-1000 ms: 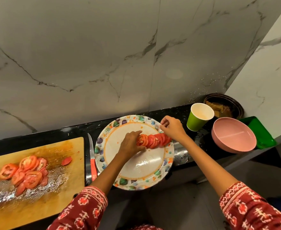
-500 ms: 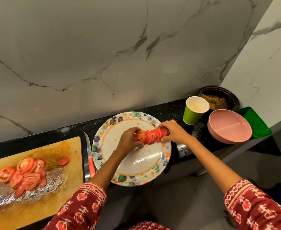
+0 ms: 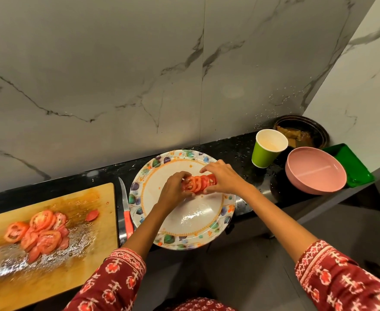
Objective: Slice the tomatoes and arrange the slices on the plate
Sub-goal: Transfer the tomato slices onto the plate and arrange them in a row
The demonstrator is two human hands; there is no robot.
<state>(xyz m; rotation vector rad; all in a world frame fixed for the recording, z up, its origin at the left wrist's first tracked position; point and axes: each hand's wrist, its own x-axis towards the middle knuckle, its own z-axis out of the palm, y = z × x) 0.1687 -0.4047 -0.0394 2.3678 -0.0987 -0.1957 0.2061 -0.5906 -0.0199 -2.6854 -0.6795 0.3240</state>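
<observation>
Red row: seen from the head camera, a short line of overlapping tomato slices sits on the upper middle of the floral plate, standing on edge and leaning one on the next.
Left hand: the left hand cups the left end of the row, fingers curled against the first slice.
Right hand: the right hand closes round the right end, thumb on the near side and fingers over the far side, so the row is squeezed between both hands.
Step in hand: this looks like gathering and straightening the row. To do it well, I would press lightly and evenly from both ends, keep the slices leaning one way, and let go slowly so the wet slices do not topple or slide on the glossy plate.
Still to move: a heap of cut slices lies on the wet wooden cutting board, well to the left of the plate.
Knife: the red-handled knife lies between the board and the plate, untouched.
Writing: no brand, label or lettering can be read; the green paper cup and pink bowl look plain.
</observation>
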